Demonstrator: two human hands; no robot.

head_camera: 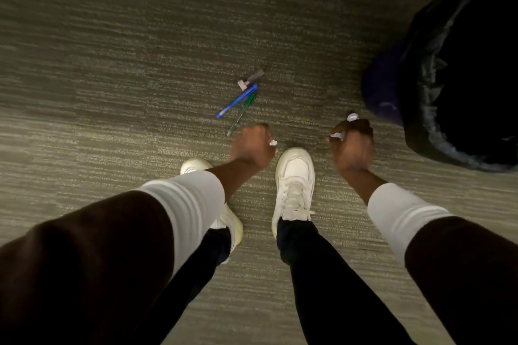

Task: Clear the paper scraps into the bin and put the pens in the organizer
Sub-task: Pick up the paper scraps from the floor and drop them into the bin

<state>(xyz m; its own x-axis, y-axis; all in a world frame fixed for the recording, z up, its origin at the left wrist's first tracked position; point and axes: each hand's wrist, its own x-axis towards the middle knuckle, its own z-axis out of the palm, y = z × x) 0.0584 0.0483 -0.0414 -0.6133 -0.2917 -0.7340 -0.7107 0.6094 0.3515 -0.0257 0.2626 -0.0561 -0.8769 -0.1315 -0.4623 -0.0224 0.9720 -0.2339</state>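
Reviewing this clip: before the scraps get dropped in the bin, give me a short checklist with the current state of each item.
1. Right hand closed on paper scraps: ok, white paper shows at the top and side of the fist.
2. Left hand holding a scrap: ok, a white bit shows at the fingers, though the hand is blurred.
3. Hands over the bin opening: not ok, both are short of its rim, over the carpet.
4. Bin open, liner in place: ok.
5. Floor free of scraps: cannot tell; a small grey item lies by the pens.
6. Pens put away: not ok, blue pen and green pen lie on the carpet.
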